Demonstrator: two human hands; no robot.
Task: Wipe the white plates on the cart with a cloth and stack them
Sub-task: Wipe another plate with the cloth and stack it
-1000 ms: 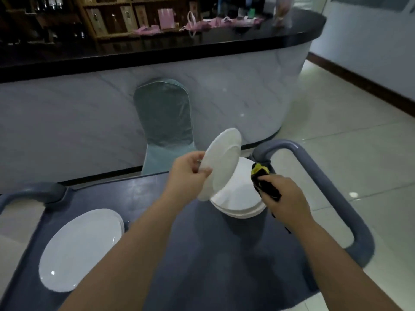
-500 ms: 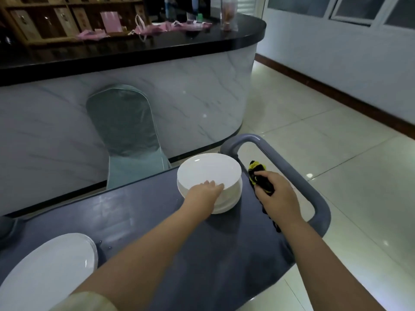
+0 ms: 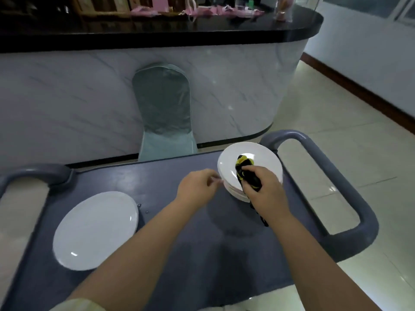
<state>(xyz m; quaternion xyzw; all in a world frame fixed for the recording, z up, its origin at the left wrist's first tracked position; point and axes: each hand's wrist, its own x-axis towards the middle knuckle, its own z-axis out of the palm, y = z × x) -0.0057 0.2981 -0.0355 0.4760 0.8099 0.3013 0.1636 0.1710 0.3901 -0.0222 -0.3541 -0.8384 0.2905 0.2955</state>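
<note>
Stacking is mostly done, I judge: one white plate [image 3: 95, 230] lies alone on the cart [image 3: 202, 254], well left of the stack [image 3: 265, 161], yet to be wiped and added. Just left of the stack, the left hand [image 3: 197, 187] is loosely curled at its rim, perhaps pinching it; blur hides which. The right hand [image 3: 263, 187] clutches the cloth [image 3: 244, 168], pressing it onto the top of the stack

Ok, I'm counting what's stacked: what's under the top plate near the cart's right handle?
Rims of more white plates show at its near-left edge. The right hand and black-and-yellow cloth cover the rest; uncountable.
</note>
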